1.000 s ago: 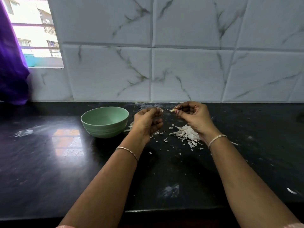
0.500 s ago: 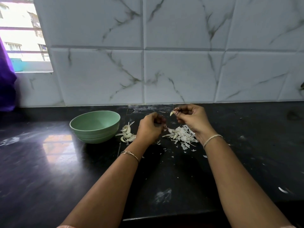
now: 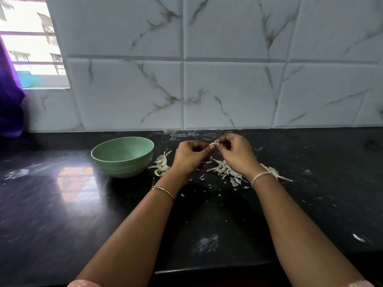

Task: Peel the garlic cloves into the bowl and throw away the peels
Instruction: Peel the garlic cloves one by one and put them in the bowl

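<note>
A small pale garlic clove [image 3: 213, 144] is pinched between the fingertips of my left hand [image 3: 189, 157] and my right hand [image 3: 236, 154], held above the black counter near the wall. Both hands meet on it. A pale green bowl [image 3: 105, 156] stands to the left of my left hand; its visible inside looks bare. Between the bowl and my left hand lies a small heap of unpeeled garlic cloves [image 3: 161, 164]. A pile of white peels [image 3: 226, 171] is spread under and in front of my right hand.
The black stone counter [image 3: 62, 204] runs to a front edge near me. A white marble-tile wall [image 3: 207, 90] stands just behind the hands. At far left are a window and a purple curtain [image 3: 9, 100]. Stray peel flakes dot the counter, with one at the right [image 3: 358, 238].
My left hand has risen from beside the peel pile and joined my right hand on the clove. The view has shifted slightly, so the cloves beside the bowl show more.
</note>
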`<state>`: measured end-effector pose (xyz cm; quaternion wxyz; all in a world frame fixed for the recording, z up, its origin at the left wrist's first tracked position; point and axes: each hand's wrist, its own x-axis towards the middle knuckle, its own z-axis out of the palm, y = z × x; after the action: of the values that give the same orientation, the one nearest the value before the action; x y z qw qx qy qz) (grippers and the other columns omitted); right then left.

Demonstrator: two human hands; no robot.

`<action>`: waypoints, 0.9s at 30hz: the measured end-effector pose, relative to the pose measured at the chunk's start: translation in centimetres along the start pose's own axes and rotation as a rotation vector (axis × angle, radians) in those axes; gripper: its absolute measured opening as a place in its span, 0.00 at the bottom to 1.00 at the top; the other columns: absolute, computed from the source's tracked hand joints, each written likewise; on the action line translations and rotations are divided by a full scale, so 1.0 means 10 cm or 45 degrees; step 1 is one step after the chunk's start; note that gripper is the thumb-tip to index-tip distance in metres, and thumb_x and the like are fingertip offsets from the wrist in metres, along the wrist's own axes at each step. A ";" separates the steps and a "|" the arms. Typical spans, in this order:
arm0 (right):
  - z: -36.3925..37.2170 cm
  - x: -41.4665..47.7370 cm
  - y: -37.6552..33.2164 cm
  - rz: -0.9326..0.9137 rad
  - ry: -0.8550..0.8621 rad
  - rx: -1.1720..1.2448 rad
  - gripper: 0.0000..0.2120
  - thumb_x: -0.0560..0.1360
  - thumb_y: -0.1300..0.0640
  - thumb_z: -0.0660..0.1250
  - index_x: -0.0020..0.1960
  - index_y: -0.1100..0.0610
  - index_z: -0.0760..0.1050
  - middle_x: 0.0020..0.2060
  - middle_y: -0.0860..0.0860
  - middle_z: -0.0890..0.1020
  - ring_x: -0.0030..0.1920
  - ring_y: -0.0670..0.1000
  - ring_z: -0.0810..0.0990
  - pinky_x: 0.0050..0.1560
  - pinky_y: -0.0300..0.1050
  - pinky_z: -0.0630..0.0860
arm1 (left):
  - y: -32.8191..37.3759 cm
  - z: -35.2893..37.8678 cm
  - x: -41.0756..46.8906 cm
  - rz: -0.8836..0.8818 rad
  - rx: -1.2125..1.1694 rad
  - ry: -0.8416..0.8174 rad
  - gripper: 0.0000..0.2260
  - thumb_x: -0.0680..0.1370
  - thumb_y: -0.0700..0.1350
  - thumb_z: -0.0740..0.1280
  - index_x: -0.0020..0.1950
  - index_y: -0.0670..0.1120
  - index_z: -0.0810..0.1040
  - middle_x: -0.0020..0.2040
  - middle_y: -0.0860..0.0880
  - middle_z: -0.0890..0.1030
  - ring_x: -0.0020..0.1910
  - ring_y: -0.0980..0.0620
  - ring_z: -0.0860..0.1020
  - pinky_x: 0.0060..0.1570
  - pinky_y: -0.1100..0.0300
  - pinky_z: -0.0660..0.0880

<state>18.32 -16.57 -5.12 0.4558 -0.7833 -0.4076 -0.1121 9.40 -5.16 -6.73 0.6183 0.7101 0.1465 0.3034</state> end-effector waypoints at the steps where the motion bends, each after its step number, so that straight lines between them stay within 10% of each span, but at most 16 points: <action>1: 0.00 0.00 0.00 -0.036 0.001 -0.078 0.02 0.77 0.60 0.67 0.49 0.57 0.79 0.43 0.50 0.80 0.43 0.49 0.77 0.44 0.42 0.72 | 0.00 0.00 0.00 -0.003 0.017 0.004 0.09 0.75 0.43 0.73 0.50 0.38 0.82 0.37 0.47 0.81 0.31 0.58 0.79 0.30 0.64 0.77; 12: -0.04 -0.01 0.00 -0.117 0.038 -0.280 0.07 0.79 0.60 0.64 0.54 0.58 0.79 0.49 0.48 0.76 0.47 0.47 0.74 0.50 0.44 0.73 | 0.01 0.03 0.00 -0.048 0.138 0.024 0.06 0.79 0.44 0.68 0.48 0.43 0.81 0.48 0.40 0.84 0.35 0.52 0.79 0.32 0.58 0.80; 19: -0.07 -0.04 0.03 -0.027 -0.133 -0.292 0.10 0.78 0.46 0.67 0.51 0.50 0.82 0.57 0.46 0.70 0.56 0.48 0.76 0.58 0.50 0.75 | 0.33 -0.42 -0.06 0.217 0.315 0.405 0.07 0.76 0.46 0.72 0.54 0.49 0.84 0.43 0.51 0.84 0.37 0.48 0.82 0.43 0.51 0.82; 22: 0.00 -0.07 -0.02 -0.120 -0.057 -0.365 0.12 0.71 0.49 0.75 0.34 0.51 0.74 0.49 0.47 0.75 0.47 0.49 0.76 0.48 0.46 0.76 | 0.49 -0.86 -0.15 0.323 0.688 0.613 0.10 0.78 0.46 0.68 0.57 0.52 0.83 0.51 0.51 0.84 0.48 0.49 0.81 0.55 0.55 0.77; 27: 0.12 -0.09 -0.07 -0.202 -0.147 -0.231 0.09 0.70 0.60 0.76 0.45 0.52 0.77 0.37 0.43 0.79 0.38 0.43 0.78 0.43 0.42 0.77 | 0.55 -1.65 -0.25 0.036 1.356 0.581 0.12 0.78 0.49 0.64 0.59 0.55 0.82 0.62 0.48 0.79 0.63 0.45 0.75 0.60 0.53 0.72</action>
<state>16.94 -15.93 -5.83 0.3486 -0.7918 -0.4818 -0.1390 -3.55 5.37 -1.23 0.1243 0.8418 0.3992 0.3415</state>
